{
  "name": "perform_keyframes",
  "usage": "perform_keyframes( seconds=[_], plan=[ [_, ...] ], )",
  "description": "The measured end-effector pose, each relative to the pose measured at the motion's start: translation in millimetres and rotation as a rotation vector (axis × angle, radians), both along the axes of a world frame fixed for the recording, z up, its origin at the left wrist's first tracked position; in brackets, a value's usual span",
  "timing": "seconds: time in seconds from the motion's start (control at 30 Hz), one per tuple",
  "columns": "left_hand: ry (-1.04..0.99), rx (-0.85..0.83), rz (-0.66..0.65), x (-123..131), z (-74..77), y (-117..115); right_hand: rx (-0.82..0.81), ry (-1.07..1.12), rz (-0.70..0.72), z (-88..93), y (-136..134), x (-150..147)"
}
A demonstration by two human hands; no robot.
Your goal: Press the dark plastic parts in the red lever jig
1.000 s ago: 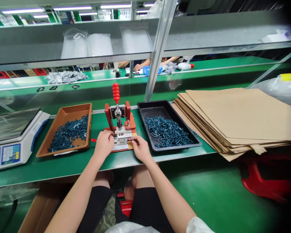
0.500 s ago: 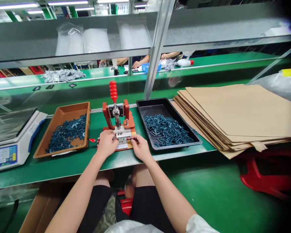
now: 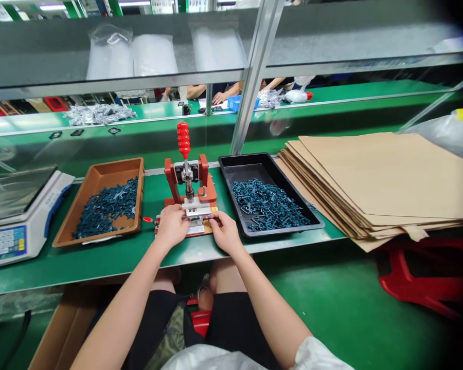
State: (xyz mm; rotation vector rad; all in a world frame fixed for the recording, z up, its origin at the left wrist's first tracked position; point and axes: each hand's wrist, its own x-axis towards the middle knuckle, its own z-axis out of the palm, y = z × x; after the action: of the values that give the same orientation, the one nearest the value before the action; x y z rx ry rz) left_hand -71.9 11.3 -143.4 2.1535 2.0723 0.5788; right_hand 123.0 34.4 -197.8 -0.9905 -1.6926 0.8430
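Curling nearly shut, left hand (image 3: 172,226) and right hand (image 3: 226,232) both touch the red toggle press (image 3: 206,194).

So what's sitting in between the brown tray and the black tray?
A red toggle press stands between the brown tray and the black tray, as the head view shows.

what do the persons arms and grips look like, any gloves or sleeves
Both grips are bare: the left hand and the right hand wear no gloves, and no ring or watch shows. The forearms are bare too. A white short sleeve shows on the right arm; the left sleeve is out of view.
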Motion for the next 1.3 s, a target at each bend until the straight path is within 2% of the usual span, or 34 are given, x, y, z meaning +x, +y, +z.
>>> perform_keyframes(
  seconds=[0.3,0.57,0.77,0.93,1.1,1.3],
  plan=[
    [0.095,-0.04,0.028,10.9,6.2,-3.4,0.021,-0.014,-0.013,0.5,-1.8,0.1],
    [0.047,-0.064,0.031,7.1,4.3,-3.6,0.069,0.018,-0.03,0.5,-0.7,2.2],
    [-0.043,-0.034,-0.073,-0.5,-0.3,-9.4,0.048,-0.058,0.091,5.4,7.9,-4.1],
    [-0.058,-0.005,-0.059,0.5,-2.3,-12.8,0.028,-0.077,0.169,6.8,21.2,-20.9],
    [-0.062,-0.003,-0.056,1.0,-3.0,-12.7,-0.008,-0.121,0.169,3.2,24.5,-27.3],
    [-0.063,0.039,-0.059,1.8,-3.9,-13.6,0.121,-0.162,0.124,3.9,18.5,-28.6]
  ],
)
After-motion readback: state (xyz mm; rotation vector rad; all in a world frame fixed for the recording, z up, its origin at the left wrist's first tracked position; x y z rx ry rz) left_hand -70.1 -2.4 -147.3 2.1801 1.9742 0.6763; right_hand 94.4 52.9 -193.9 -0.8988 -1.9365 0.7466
